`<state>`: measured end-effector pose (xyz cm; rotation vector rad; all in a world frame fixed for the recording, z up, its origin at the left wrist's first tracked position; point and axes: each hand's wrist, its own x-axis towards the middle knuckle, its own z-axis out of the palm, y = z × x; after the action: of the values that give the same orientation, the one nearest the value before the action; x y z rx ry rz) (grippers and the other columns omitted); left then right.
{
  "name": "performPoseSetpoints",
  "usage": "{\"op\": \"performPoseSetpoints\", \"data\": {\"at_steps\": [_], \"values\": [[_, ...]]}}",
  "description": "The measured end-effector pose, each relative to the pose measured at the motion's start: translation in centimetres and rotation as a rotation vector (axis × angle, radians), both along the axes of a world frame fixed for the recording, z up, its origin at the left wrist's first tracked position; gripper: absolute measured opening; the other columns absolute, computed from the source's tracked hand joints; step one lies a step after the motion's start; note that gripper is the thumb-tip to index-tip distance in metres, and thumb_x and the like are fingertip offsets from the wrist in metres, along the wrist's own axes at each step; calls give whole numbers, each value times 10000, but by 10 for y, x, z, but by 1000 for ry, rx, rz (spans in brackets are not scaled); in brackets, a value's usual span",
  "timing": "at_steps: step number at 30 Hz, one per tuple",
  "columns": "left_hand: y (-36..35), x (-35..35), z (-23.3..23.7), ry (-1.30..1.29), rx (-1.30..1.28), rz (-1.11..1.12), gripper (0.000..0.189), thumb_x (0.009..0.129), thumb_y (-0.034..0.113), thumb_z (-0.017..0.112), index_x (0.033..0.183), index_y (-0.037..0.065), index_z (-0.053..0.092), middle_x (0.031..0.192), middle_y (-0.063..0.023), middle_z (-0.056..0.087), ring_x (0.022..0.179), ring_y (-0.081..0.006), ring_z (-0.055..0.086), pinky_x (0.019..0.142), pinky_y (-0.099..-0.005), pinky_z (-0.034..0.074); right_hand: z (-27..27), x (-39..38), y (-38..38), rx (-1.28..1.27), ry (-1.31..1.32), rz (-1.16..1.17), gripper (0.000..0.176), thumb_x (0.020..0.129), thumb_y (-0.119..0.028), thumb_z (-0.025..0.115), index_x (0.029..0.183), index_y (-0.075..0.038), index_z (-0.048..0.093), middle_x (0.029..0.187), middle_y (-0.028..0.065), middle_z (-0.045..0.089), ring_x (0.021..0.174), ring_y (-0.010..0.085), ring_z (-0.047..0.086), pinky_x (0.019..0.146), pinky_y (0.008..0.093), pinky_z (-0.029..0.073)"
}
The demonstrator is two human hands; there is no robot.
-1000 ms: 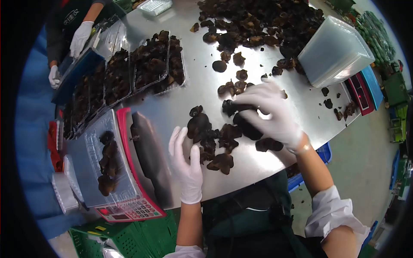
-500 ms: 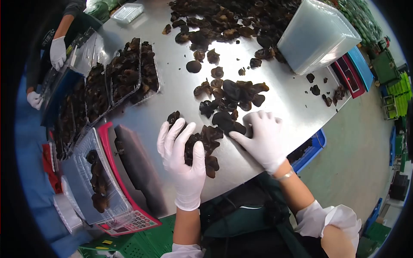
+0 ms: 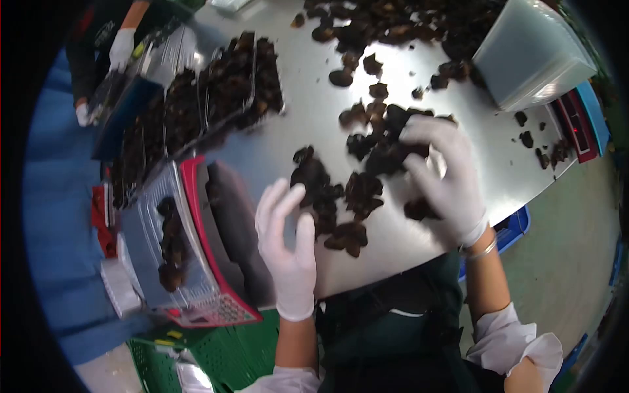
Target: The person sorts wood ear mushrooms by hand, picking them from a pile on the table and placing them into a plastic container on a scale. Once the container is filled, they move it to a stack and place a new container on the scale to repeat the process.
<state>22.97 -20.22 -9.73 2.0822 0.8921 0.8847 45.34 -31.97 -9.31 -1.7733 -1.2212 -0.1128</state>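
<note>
My left hand [image 3: 286, 245], in a white glove, has its fingers spread at the left side of a small cluster of dark, wrinkled pieces [image 3: 314, 180], with nothing visible in its grasp. My right hand [image 3: 449, 177], also gloved, is curved with thumb and fingers apart over another group of dark pieces [image 3: 386, 157]. Its fingertips are at the upper right of that group. A lone dark piece [image 3: 419, 209] lies beside its palm. More pieces [image 3: 347, 238] lie between the hands on the metal table [image 3: 406, 252].
Left, a red scale [image 3: 216, 262] bears a clear tray [image 3: 151, 245] with dark pieces. Filled trays [image 3: 226, 85] stand behind it. A co-worker's gloved hand [image 3: 122, 49] is at upper left. Stacked clear containers [image 3: 531, 59] stand near another scale [image 3: 580, 128]. A large pile [image 3: 419, 23] lies at the back.
The view has shifted, so the scene sits further right. My right hand has moved up over the middle group and its thumb has spread. My left hand's fingers are further from the near pieces.
</note>
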Motion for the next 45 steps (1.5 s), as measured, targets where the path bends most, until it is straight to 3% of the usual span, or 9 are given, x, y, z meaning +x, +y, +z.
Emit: {"op": "performPoseSetpoints", "data": {"at_steps": [7, 10, 17, 22, 23, 25, 32, 38, 45], "values": [[20, 21, -39, -49, -105, 26, 410, 1088, 196, 416, 1423, -20, 510, 1481, -212, 478, 1413, -347, 418, 1203, -415, 282, -44, 13, 23, -379, -334, -256, 488, 927, -350, 659, 1341, -96, 607, 1348, 224, 582, 1216, 426, 520, 1037, 480, 412], [18, 40, -50, -197, -144, -59, 416, 1102, 216, 399, 1426, -20, 507, 1471, -197, 489, 1397, -316, 440, 1187, -408, 313, -25, -27, 27, -307, 55, 171, 355, 919, -261, 659, 1230, -89, 652, 1249, 174, 605, 1075, 380, 566, 992, 476, 439], [17, 31, -24, -297, -302, -150, 699, 972, 369, 581, 1515, -6, 351, 1537, -246, 356, 1434, -359, 369, 1194, -436, 298, -18, -28, 7, -176, 471, 474, 549, 977, -238, 622, 1495, -106, 495, 1526, 238, 411, 1430, 376, 386, 1192, 448, 298], [7, -20, -6, 209, -88, -148, 1064, 832, 467, 792, 1590, 3, 207, 1608, -311, 216, 1477, -428, 295, 1205, -473, 277, 0, 2, -6, -499, 121, 698, 1239, 601, -481, 941, 1585, -95, 295, 1565, 285, 316, 1441, 462, 345, 1191, 477, 315], [0, -28, 0, 496, -30, -160, 1399, 595, 479, 934, 1621, 56, 82, 1605, -380, 100, 1426, -504, 316, 1177, -517, 313, 8, -8, -5, -577, -7, 648, 1331, 522, -415, 977, 1595, -112, 250, 1562, 296, 306, 1380, 514, 390, 1148, 501, 380], [-17, -23, 16, 670, -65, -138, 1444, 571, 383, 952, 1620, 44, 20, 1606, -376, 112, 1395, -546, 334, 1181, -483, 320, 18, -31, 2, -749, -143, 469, 1386, 467, -348, 991, 1599, -119, 225, 1562, 308, 290, 1310, 522, 459, 1079, 532, 450], [17, 26, -17, 474, -102, -72, 1288, 638, 212, 907, 1613, 48, 80, 1481, -342, 342, 1264, -476, 505, 1081, -495, 446, -30, -10, 64, -481, -92, 442, 1208, 510, -264, 970, 1534, -124, 342, 1496, 289, 370, 1158, 460, 562, 1039, 462, 493], [32, 30, -10, -278, -739, -252, 820, 828, -115, 650, 1555, 67, 319, 1356, -92, 534, 1228, -177, 546, 996, -279, 486, -16, -18, 80, -239, 268, 702, 683, 658, -41, 832, 1282, -65, 557, 1239, 114, 545, 1161, 258, 549, 1028, 351, 452], [28, -3, 28, -393, -436, -215, 823, 826, -63, 725, 1534, 16, 313, 1397, -152, 518, 1289, -234, 550, 1097, -340, 456, 51, -46, 90, -194, 376, 846, 646, 652, 55, 716, 1268, -43, 544, 1239, 101, 532, 1200, 233, 534, 1088, 338, 409]]}}
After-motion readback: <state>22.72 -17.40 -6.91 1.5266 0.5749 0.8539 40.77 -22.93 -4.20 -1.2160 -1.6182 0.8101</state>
